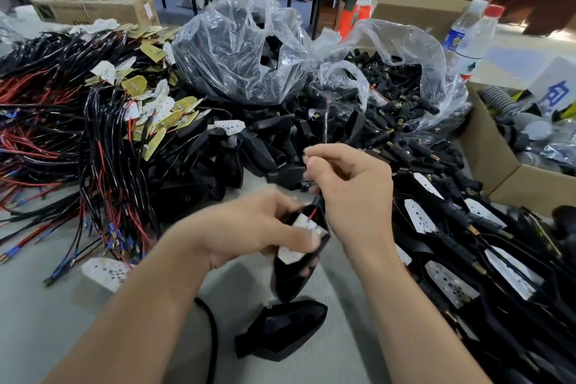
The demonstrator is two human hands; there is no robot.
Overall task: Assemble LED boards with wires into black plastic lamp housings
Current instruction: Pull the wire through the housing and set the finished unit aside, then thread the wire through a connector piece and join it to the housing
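Centre: black housing (293, 274), narrow tip toward the viewer, held above the table (46, 321) and gripped at its upper end by the left hand (249, 227), with fingers curled round the shell and thumb pressed on the white board (304, 223) seated in its open face. Just above the housing: right hand (352, 187), thumb and forefinger pinched together on a thin wire (325, 121), remaining fingers loosely curled. Wire blurred above the pinch, traceable below the hand as red and black strands down to the top edge of the board. Directly below the housing: second housing (280, 333), lying on the table, untouched. Left of the housing: loose board (104, 271) face up, and beyond it a wide heap of leads (62, 134), red and black, with yellow and white boards attached. Behind the housing: pile of shells (258, 146), black and empty, then two clear bags (240, 50) of black parts. Right of the housing: rows of filled units (452, 243) with white boards showing, a cardboard box (505, 171) past them, and a bottle (467, 37) farther back.
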